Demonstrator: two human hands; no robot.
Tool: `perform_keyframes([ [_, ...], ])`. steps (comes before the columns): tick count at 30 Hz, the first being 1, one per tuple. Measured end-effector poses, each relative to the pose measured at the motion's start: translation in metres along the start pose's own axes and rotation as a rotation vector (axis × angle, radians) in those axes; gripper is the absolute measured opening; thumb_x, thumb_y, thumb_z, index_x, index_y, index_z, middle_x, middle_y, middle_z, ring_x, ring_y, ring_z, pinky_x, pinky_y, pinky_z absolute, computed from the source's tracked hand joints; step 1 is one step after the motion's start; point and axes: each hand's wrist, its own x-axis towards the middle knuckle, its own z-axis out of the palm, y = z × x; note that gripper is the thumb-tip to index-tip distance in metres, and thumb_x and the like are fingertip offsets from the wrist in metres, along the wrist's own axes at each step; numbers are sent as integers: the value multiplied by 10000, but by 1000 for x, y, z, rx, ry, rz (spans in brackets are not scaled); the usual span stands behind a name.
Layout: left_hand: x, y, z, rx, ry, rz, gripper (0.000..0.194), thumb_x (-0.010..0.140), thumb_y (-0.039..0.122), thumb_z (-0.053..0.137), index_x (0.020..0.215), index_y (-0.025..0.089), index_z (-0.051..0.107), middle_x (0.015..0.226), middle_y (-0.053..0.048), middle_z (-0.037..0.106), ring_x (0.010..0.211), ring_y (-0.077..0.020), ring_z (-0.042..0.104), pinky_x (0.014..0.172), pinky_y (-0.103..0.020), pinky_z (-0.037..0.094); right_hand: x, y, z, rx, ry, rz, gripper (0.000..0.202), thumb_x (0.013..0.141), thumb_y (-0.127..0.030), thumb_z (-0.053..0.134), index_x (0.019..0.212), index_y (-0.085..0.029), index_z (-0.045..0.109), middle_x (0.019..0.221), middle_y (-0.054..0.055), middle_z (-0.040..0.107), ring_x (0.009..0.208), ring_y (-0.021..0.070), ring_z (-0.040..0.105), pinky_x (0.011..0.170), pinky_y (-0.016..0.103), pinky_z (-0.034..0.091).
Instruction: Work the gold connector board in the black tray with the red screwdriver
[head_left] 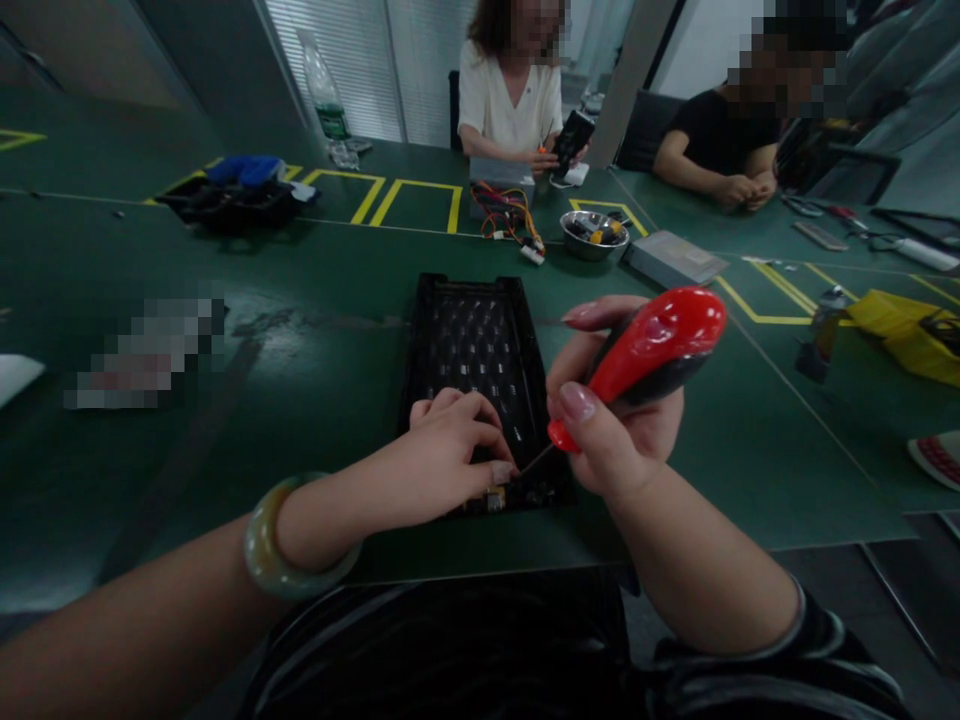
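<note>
A black rectangular casing [480, 345] with a textured inner panel lies on the green table in front of me. My left hand [450, 450] rests over its lower left part, thumb and fingertips brought together near the screwdriver's tip; whatever is between them is too small to make out. My right hand [619, 420] is wrapped round a red and black screwdriver [660, 335]. Its thin shaft slants down to the left toward my left fingertips at the casing's near end. Small metallic parts [496, 498] show there, partly covered by my left hand.
Beyond the casing stand a grey box with coloured wires [501, 185], a metal bowl [595, 236] and a flat grey box [673, 260]. A black tray [229, 205] sits back left, a yellow bag [904, 335] right. Two people sit across the table [322, 280].
</note>
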Motion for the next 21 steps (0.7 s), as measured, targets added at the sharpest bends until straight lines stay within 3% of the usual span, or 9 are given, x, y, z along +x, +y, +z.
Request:
perform_keyframes([
  [4,0,0,-1,-1,-14,15,254,927,494,608,961,324,794,1095,-36,634,1101,-295,471,975,-506,345,0,0,-1,77,-52,1,290,906,-417,613,1132,-277,497,787,-33,574,539,93,552,593,348,605],
  [9,-3,4,-7,2,-13,51,174,925,435,630,964,369,786,1178,9,645,1142,-274,488,985,-480,327,1,-3,-2,115,-43,-6,291,906,-359,625,1165,-284,517,829,-35,560,514,66,511,508,278,554],
  [15,-6,1,-10,0,-45,120,150,839,450,742,971,386,777,1293,50,625,1214,-271,495,1015,-465,293,1,-3,-1,103,-44,27,309,906,-390,621,1176,-286,513,774,-34,563,523,86,500,495,276,533],
  [21,-4,-1,-8,33,-21,146,141,858,482,737,945,379,782,1301,64,644,1245,-276,491,1032,-472,245,2,-3,1,101,-13,38,314,911,-395,621,1189,-289,524,701,-45,543,505,98,477,505,303,505],
])
